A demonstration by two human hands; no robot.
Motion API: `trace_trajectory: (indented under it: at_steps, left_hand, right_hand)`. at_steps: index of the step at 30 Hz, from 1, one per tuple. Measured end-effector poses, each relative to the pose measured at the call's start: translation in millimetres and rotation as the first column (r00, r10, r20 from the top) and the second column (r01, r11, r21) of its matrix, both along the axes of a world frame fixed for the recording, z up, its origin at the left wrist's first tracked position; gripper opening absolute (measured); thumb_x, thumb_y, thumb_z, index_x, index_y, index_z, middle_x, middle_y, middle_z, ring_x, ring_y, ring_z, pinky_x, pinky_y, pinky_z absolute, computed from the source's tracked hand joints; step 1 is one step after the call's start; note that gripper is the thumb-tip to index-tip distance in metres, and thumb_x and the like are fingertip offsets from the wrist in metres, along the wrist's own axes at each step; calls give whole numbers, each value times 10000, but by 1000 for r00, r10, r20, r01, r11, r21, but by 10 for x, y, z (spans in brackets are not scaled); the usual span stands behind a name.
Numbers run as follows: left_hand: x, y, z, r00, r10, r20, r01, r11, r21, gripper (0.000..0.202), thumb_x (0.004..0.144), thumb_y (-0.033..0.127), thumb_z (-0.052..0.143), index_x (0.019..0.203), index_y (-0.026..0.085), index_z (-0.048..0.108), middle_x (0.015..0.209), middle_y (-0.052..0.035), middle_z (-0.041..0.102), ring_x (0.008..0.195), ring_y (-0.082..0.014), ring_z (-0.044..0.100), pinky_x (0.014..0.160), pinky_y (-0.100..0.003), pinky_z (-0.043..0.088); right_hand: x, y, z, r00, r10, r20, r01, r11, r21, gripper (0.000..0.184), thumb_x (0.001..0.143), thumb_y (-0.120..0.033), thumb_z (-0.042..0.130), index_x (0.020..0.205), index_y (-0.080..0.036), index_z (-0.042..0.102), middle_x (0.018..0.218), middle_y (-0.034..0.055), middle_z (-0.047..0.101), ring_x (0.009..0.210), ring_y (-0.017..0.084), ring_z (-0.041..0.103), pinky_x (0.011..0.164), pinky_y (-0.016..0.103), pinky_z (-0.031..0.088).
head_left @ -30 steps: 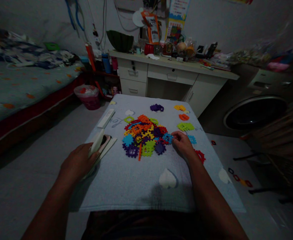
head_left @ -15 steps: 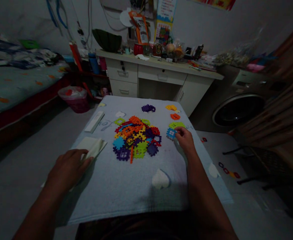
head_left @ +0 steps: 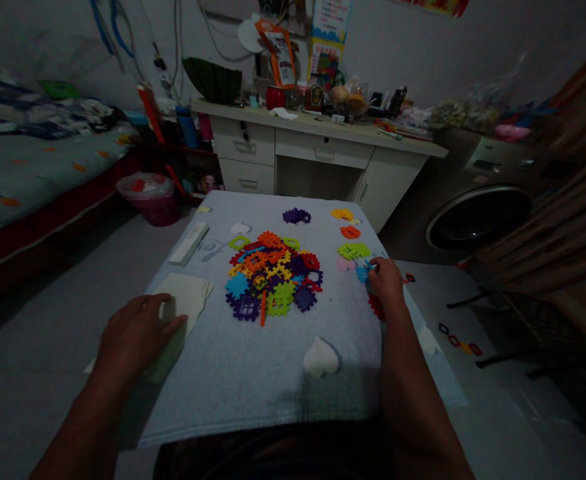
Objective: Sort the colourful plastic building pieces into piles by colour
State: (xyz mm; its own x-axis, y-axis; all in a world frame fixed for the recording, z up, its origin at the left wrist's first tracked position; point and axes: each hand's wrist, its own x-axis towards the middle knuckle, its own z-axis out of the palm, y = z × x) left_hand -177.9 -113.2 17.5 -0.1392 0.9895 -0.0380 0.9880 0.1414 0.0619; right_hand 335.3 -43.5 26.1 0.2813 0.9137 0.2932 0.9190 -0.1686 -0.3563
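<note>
My right hand [head_left: 387,279] is closed on a blue interlocking plastic tile [head_left: 363,271] near the table's right edge. Just behind it lie green tiles [head_left: 353,251], and red tiles [head_left: 375,307] show partly from under my wrist. My left hand [head_left: 140,330] rests with fingers apart on a pale folded paper [head_left: 185,291] at the left edge. Between the hands spreads a mixed heap of coloured tiles [head_left: 273,273], some solid, some with window frames.
Separate groups of purple tiles [head_left: 297,216], yellow tiles [head_left: 343,214] and orange tiles [head_left: 350,232] lie toward the far side. A long white box [head_left: 189,244] is at the left. Beyond the cloth-covered table [head_left: 273,373] stand a desk [head_left: 323,143] and a washing machine [head_left: 467,200].
My right hand has moved right with the blue tile, which now shows tilted. Red tiles have come into view beside my wrist. My left fingers have spread and the paper lies flatter.
</note>
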Motion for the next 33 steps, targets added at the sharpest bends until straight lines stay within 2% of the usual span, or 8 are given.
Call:
trace_trajectory:
  at_steps: [3,6,12,16,20,23,29,33]
  left_hand:
    - [34,2,52,999,46,15,-45,998,-42,609,871,568,390,1291,154,541,1317,-199,546,1192,-368,533,1008,-482,423]
    - [36,10,87,995,89,39,-85,993,-79,628,868,578,406,1333,171,513,1356,-194,511,1207,-372,524,991,-483,436]
    - [20,30,121,996,72,47,-67,992,-102,634,865,573,429,1349,168,495,1340,-208,529,1157,-373,562,948,-476,457]
    - [35,54,177,997,75,4,-74,987,-142,663,862,583,421,1380,172,465,1312,-211,560,1116,-371,594,877,-464,486]
    - [15,91,231,997,74,-6,-74,982,-177,719,838,622,441,1409,185,434,1311,-210,569,1105,-383,604,843,-465,492]
    - [-19,127,266,997,80,14,-75,977,-201,729,828,621,455,1410,181,435,1327,-214,568,1105,-379,610,845,-464,490]
    - [-80,190,386,992,111,59,-91,958,-273,736,827,578,464,1433,165,396,1310,-208,601,1085,-350,634,856,-431,486]
    - [-110,202,460,988,122,90,-94,959,-269,670,856,547,407,1416,180,426,1272,-178,642,1029,-346,660,822,-420,494]
  right_hand:
    - [-27,0,-70,996,59,60,-54,995,-80,313,741,-132,537,1011,-178,691,973,109,628,903,239,565,836,347,401]
    - [-41,-8,-102,991,94,96,-84,992,-99,289,753,-177,563,1012,-193,692,992,105,632,907,234,565,839,351,406]
    - [-145,-9,-48,991,124,53,-122,991,-47,306,801,-213,534,1066,-163,679,1053,143,627,989,272,555,890,391,410]
    - [-338,-3,-12,979,204,-4,-203,978,47,291,808,-205,521,1047,-151,678,1067,148,628,1035,288,542,937,417,404]
    - [-613,-36,22,918,385,-94,-369,917,149,241,812,-198,526,1004,-173,670,996,113,637,969,253,556,937,394,413]
    - [-830,-95,49,839,521,-157,-499,852,157,205,810,-186,544,975,-181,666,944,91,630,936,235,557,904,373,421]
    - [-1114,-221,76,714,688,-129,-690,723,40,177,811,-276,644,971,-202,655,978,72,607,972,235,522,902,370,406]
    - [-1183,-282,78,692,721,-41,-721,687,-92,387,737,-413,747,1024,-185,623,1025,83,580,978,254,498,889,387,406]
